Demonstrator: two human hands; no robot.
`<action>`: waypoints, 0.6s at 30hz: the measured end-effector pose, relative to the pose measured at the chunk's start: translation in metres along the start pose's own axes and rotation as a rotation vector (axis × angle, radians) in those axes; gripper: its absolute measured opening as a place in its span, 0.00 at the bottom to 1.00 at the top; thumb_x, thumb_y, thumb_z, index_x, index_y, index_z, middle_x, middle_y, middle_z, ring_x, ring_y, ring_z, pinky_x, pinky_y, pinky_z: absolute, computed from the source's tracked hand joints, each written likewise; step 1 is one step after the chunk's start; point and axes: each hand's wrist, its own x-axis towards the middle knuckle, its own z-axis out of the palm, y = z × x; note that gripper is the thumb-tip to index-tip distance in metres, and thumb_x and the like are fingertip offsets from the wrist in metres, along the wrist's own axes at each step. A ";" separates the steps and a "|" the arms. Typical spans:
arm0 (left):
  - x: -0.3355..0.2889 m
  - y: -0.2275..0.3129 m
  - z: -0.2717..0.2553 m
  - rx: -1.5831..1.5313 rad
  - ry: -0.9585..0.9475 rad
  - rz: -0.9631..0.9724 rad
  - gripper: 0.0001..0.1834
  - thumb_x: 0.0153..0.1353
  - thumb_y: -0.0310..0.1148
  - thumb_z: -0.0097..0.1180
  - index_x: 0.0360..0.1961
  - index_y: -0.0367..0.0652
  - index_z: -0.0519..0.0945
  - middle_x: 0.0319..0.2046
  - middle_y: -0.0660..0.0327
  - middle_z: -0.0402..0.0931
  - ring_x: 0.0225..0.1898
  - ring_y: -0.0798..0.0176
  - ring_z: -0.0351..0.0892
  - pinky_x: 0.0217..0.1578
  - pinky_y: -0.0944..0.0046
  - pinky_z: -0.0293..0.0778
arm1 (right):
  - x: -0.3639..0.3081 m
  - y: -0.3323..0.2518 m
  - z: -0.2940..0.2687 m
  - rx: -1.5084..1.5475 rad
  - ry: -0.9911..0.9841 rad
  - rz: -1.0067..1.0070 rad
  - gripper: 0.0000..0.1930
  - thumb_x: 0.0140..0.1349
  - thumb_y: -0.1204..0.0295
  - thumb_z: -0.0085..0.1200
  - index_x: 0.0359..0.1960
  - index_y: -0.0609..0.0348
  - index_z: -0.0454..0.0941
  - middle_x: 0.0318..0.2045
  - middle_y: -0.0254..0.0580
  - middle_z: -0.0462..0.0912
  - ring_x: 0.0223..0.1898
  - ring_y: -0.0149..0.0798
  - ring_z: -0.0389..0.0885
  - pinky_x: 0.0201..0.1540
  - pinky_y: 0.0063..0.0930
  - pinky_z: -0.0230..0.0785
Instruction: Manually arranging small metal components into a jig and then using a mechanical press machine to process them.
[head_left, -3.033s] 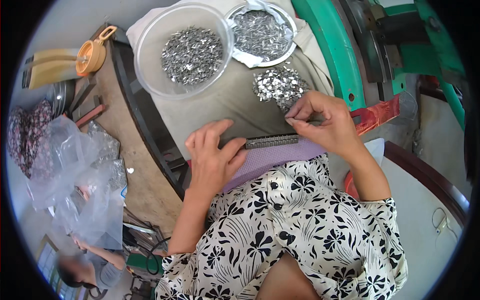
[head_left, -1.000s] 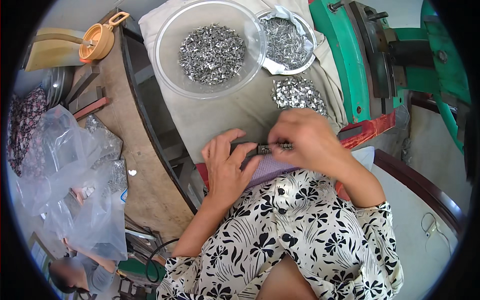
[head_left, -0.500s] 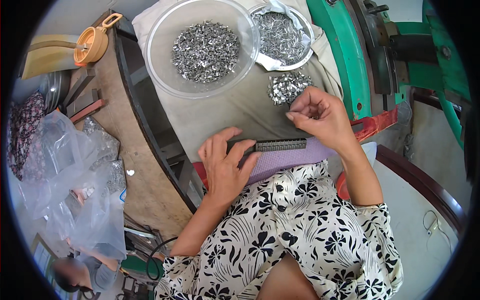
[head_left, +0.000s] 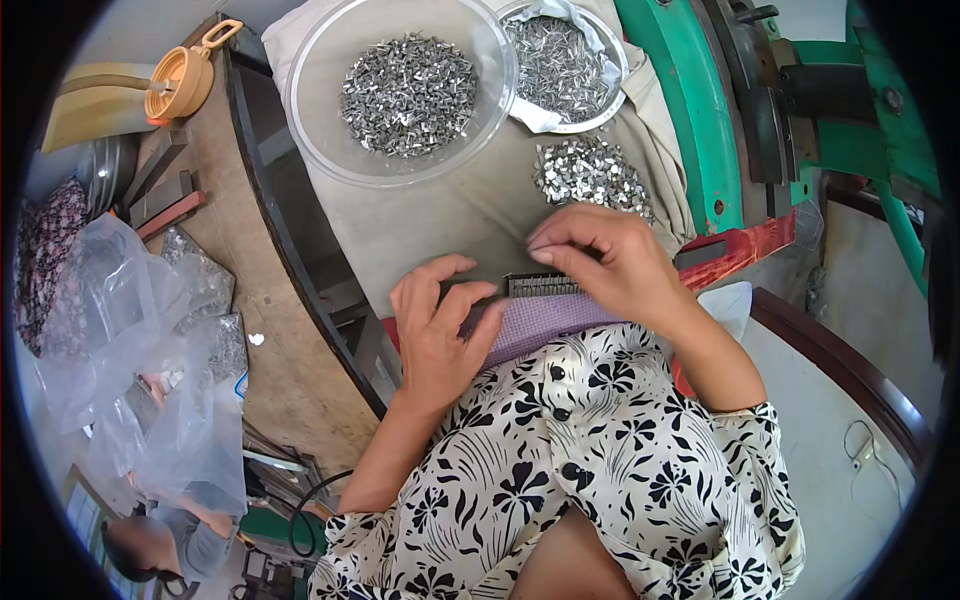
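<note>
A dark, narrow slotted bar (head_left: 545, 285) lies on purple woven cloth (head_left: 535, 322) close in front of my body, with a row of small metal pieces along it. My left hand (head_left: 435, 325) rests just beside the bar's left end, fingers curved and apart, holding nothing that I can see. Above the bar, my right hand (head_left: 615, 262) pinches thumb and forefinger together; whatever is between the tips is too small or hidden. It covers the bar's right part. Beyond that hand sits a loose pile of small shiny metal pieces (head_left: 590, 175).
A large clear plastic basin (head_left: 305, 130) with small metal parts stands at the back, next to a white bowl (head_left: 622, 85) of thin metal pins. Green machinery (head_left: 690, 110) borders the right. Left are a wooden table (head_left: 265, 330), plastic bags (head_left: 170, 420), an orange lid (head_left: 180, 85) and another person (head_left: 190, 545).
My right hand has moved from the shiny pile left and nearer, over the slotted bar. My left hand has shifted slightly left, its fingers off the bar's end.
</note>
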 end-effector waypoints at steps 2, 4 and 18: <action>-0.001 0.000 0.000 -0.008 0.011 -0.014 0.14 0.46 0.29 0.73 0.35 0.44 0.83 0.47 0.57 0.78 0.49 0.54 0.76 0.51 0.58 0.64 | 0.002 -0.002 0.008 -0.092 0.024 -0.136 0.04 0.57 0.77 0.64 0.33 0.63 0.85 0.37 0.42 0.83 0.39 0.44 0.82 0.43 0.33 0.74; -0.001 -0.001 0.000 0.004 -0.003 -0.010 0.14 0.46 0.28 0.72 0.35 0.44 0.83 0.47 0.57 0.78 0.49 0.54 0.76 0.50 0.58 0.64 | 0.002 -0.003 0.013 -0.128 0.004 -0.158 0.04 0.55 0.77 0.65 0.33 0.62 0.85 0.37 0.41 0.83 0.40 0.43 0.81 0.43 0.34 0.73; 0.007 0.004 0.002 0.096 0.028 0.160 0.12 0.46 0.27 0.69 0.35 0.45 0.83 0.43 0.60 0.78 0.43 0.55 0.77 0.48 0.55 0.67 | 0.003 -0.003 0.019 -0.234 0.016 -0.173 0.09 0.49 0.75 0.69 0.34 0.60 0.87 0.36 0.39 0.81 0.40 0.42 0.80 0.41 0.33 0.73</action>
